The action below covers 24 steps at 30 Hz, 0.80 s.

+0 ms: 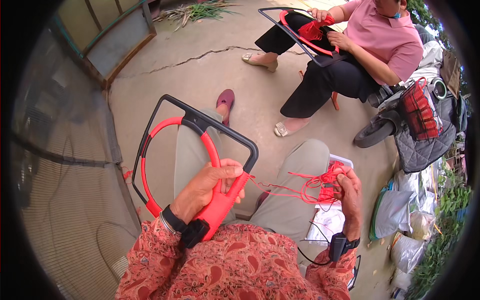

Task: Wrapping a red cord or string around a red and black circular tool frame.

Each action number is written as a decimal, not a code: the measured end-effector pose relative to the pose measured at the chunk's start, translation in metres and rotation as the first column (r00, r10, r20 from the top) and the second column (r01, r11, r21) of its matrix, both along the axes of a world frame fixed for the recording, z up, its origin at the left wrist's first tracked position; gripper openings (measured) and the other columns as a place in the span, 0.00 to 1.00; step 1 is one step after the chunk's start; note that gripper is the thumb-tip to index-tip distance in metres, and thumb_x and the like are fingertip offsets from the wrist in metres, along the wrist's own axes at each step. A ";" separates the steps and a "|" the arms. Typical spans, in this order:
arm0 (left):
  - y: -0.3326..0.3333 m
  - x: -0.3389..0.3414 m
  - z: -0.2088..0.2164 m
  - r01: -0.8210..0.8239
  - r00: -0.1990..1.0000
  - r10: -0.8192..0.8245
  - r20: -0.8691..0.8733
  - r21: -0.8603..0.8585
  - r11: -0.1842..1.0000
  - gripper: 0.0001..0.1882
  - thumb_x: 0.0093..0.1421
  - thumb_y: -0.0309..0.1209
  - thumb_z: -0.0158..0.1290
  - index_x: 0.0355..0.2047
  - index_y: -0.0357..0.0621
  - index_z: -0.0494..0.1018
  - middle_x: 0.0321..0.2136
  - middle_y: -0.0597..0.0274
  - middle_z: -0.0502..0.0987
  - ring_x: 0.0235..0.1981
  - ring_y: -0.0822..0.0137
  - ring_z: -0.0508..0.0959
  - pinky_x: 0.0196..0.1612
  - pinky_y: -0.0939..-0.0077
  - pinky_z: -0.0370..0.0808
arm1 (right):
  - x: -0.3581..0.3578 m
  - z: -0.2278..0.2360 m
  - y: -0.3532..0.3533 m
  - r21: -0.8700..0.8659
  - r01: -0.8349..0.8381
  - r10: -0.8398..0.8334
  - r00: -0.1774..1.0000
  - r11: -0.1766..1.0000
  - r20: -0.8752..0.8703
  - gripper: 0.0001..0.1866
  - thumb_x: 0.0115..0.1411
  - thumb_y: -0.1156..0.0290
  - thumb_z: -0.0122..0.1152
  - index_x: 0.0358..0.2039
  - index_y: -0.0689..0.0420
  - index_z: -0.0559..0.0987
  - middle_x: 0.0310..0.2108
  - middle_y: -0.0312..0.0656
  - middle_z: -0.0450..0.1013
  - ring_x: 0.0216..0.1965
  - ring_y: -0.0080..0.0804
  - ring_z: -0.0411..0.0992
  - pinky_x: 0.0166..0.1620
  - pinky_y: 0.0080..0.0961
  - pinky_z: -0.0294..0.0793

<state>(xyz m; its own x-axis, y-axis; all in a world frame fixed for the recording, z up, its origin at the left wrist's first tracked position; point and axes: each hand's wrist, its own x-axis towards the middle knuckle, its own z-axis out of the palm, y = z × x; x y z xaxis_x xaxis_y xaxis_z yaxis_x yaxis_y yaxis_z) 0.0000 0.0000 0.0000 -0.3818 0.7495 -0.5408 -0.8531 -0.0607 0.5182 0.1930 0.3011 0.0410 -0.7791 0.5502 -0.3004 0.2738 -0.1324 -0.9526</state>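
Note:
A red and black ring-shaped frame (212, 148) rests over my lap, joined to an angular black bar frame (220, 127). My left hand (220, 182) is closed round the ring's red-covered side, thumb on top near the black bar's corner. Off to the right, my right hand (348, 187) is closed on a loose, looped bundle of red cord (320, 186). Thin strands of this cord stretch from the bundle to the frame's edge beside my left hand. The red covering shows a row of stitch-like loops along its right edge.
Facing me, a seated person in a pink shirt (370, 35) handles red cord (315, 31) on a similar frame (290, 30). A white box (344, 160) stands by my right knee. A wheeled vehicle (380, 127), sacks (395, 212) and plants line the right; mesh (75, 200) the left.

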 end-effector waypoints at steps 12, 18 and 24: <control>-0.006 -0.001 0.006 -0.073 0.997 0.073 0.006 0.055 0.996 0.12 0.56 0.29 0.58 0.37 0.41 0.67 0.22 0.54 0.75 0.20 0.56 0.78 0.20 0.63 0.78 | 0.024 0.010 0.040 0.063 0.336 -0.330 0.939 0.940 -0.095 0.12 0.66 0.63 0.50 0.43 0.56 0.74 0.20 0.26 0.61 0.17 0.10 0.54 0.18 0.08 0.51; 0.004 0.004 0.005 -0.027 1.000 0.027 0.005 0.030 0.999 0.11 0.56 0.28 0.57 0.37 0.40 0.69 0.23 0.54 0.76 0.21 0.57 0.79 0.22 0.64 0.80 | -0.052 0.061 -0.027 0.324 0.190 -0.088 0.948 0.927 -0.305 0.13 0.65 0.65 0.51 0.45 0.58 0.75 0.25 0.28 0.67 0.23 0.10 0.59 0.24 0.07 0.57; 0.011 0.009 0.008 0.077 0.996 -0.080 0.034 0.078 0.994 0.17 0.57 0.28 0.57 0.44 0.37 0.67 0.26 0.54 0.76 0.23 0.58 0.80 0.26 0.66 0.81 | -0.123 0.027 -0.105 0.745 -0.385 0.698 0.700 0.545 -0.149 0.13 0.59 0.78 0.52 0.45 0.58 0.74 0.35 0.45 0.74 0.31 0.39 0.74 0.33 0.30 0.71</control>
<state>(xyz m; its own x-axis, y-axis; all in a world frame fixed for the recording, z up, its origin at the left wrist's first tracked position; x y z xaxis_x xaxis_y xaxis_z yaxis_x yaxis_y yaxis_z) 0.0090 0.0108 0.0082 -0.3008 0.8161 -0.4935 -0.8755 -0.0312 0.4822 0.0699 0.1958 0.0680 -0.9380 -0.1051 0.3302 -0.3301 0.5611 -0.7591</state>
